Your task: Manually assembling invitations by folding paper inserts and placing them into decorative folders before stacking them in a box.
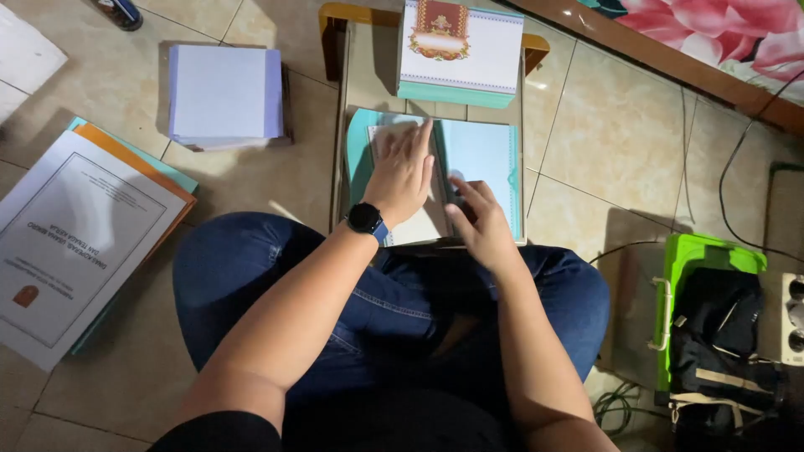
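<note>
Hands flat, gripping nothing: left hand (402, 174) and right hand (479, 219) press the teal-edged booklet (481, 159); a white paper stack (224, 94) lies left on the floor.

A single head-worn camera looks steeply down from above the seated person's lap, close in. It faces forward over the knees to the floor (586, 159). Both hands (435, 188) sit at frame centre; a wall edge crosses the upper right corner.
</note>
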